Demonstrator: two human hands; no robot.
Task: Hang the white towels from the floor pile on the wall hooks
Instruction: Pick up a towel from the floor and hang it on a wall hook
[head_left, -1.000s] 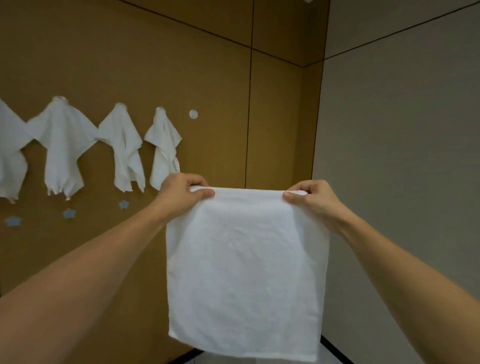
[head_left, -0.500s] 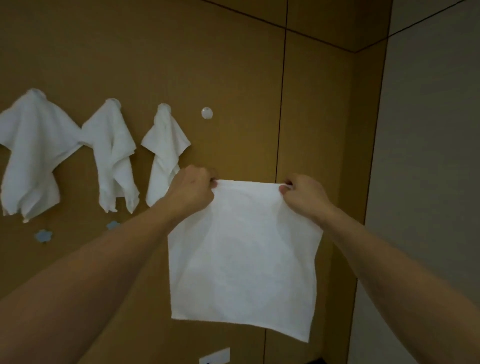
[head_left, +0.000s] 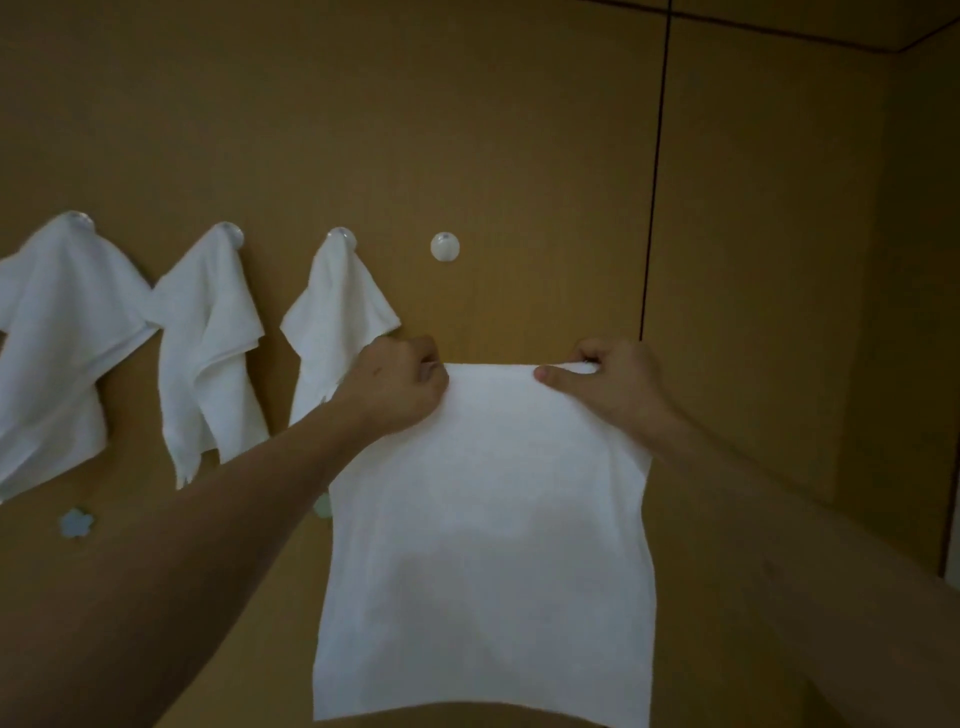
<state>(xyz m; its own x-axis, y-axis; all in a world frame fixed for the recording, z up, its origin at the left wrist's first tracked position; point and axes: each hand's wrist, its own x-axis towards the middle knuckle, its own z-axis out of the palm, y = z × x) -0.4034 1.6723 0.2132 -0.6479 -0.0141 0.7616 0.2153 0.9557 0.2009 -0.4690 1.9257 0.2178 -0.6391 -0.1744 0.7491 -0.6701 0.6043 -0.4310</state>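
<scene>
A white towel (head_left: 488, 545) hangs flat in front of me, held up by its top edge. My left hand (head_left: 397, 382) grips the top left corner and my right hand (head_left: 610, 382) pinches the top right corner. A bare round white hook (head_left: 444, 246) sits on the brown wall just above and between my left hand and the towel's edge. Three white towels hang on hooks to its left: the nearest towel (head_left: 332, 317), the middle towel (head_left: 210, 343) and the far left towel (head_left: 57, 358).
The brown panelled wall (head_left: 467, 130) has a dark vertical seam (head_left: 654, 182) right of the bare hook. Small pale flower-shaped stickers (head_left: 76, 522) sit on the wall below the hung towels. A corner with another wall lies at the far right.
The view has closed in on the wall and shifted right. My hands have drawn closer together on the towel's top edge and now sit just below the bare hook.
</scene>
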